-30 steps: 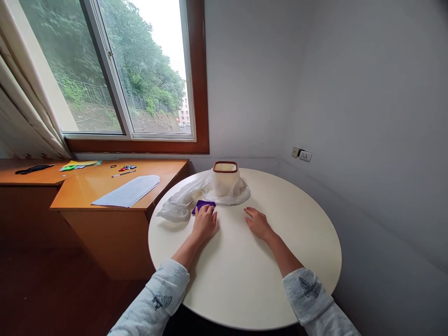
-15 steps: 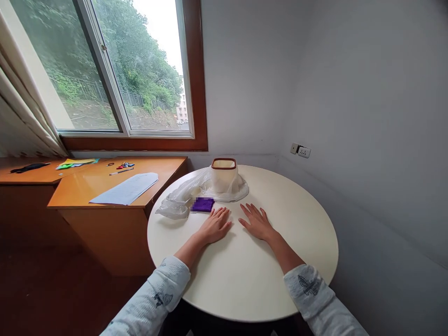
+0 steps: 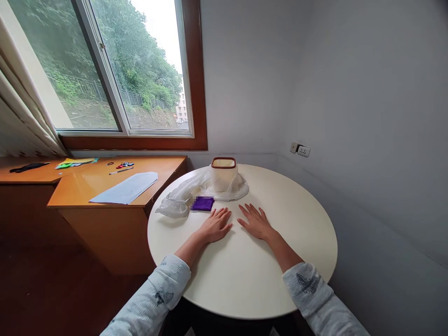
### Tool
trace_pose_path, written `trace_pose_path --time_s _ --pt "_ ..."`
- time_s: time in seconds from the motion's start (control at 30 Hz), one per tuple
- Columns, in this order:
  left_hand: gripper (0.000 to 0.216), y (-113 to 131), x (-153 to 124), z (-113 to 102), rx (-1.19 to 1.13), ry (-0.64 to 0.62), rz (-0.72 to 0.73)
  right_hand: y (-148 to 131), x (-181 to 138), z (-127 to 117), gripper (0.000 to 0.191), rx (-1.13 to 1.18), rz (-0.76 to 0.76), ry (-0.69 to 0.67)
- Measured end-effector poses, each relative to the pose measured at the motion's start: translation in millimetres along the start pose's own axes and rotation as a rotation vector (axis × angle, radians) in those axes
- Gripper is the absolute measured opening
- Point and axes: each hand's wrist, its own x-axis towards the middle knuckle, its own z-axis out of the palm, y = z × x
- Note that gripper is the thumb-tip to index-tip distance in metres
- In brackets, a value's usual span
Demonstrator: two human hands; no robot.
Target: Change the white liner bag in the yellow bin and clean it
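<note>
My left hand (image 3: 216, 225) lies palm down on the round white table (image 3: 241, 280), fingers stretched out, holding nothing. Just beyond its fingertips is a folded purple cloth (image 3: 203, 204), its left end blurred out. To the right, my right hand (image 3: 256, 221) also rests flat on the tabletop with its fingers spread and nothing in it. Farther back stands a cream bin (image 3: 222, 180) with a brown rim (image 3: 224, 166). A clear plastic bag (image 3: 178, 198) lies around the bin's base and trails to the left, behind the cloth.
Left of the table stands an orange wooden desk (image 3: 105, 224) bearing paper sheets (image 3: 128, 187), a pen (image 3: 121, 171), keys (image 3: 125, 164) and a dark strap-like thing (image 3: 29, 167). A wall with sockets (image 3: 303, 150) borders the table's right side. A window (image 3: 140, 70) is behind the desk.
</note>
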Motion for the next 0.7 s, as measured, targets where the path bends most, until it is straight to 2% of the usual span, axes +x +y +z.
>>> trace_pose_path --time_s 0.7 --pt "0.061 1.2 2.1 2.9 0.023 -0.027 -0.024 2.9 1.0 3.9 0.065 0.026 -0.013 -0.058"
